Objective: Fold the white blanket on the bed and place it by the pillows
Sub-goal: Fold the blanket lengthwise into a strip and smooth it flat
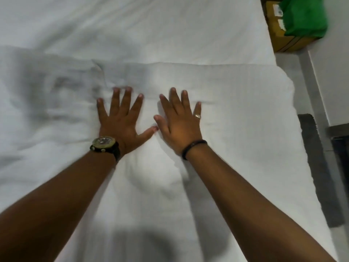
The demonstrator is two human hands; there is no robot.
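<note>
The white blanket (pixel 236 114) lies spread over the near part of the bed, its far edge running across the view as a soft fold line. My left hand (pixel 122 120), with a watch on the wrist, presses flat on it with fingers spread. My right hand (pixel 181 123), wearing a ring and a dark wristband, lies flat just beside it, thumbs nearly touching. Both palms face down and hold nothing. The blanket is rumpled to the left of my left hand. No pillows are in view.
The white bed sheet (pixel 151 25) stretches beyond the blanket. At the top right, off the bed, a green bag (pixel 304 16) sits on a cardboard box (pixel 283 40). The bed's right edge drops to a grey floor with a dark mat (pixel 319 167).
</note>
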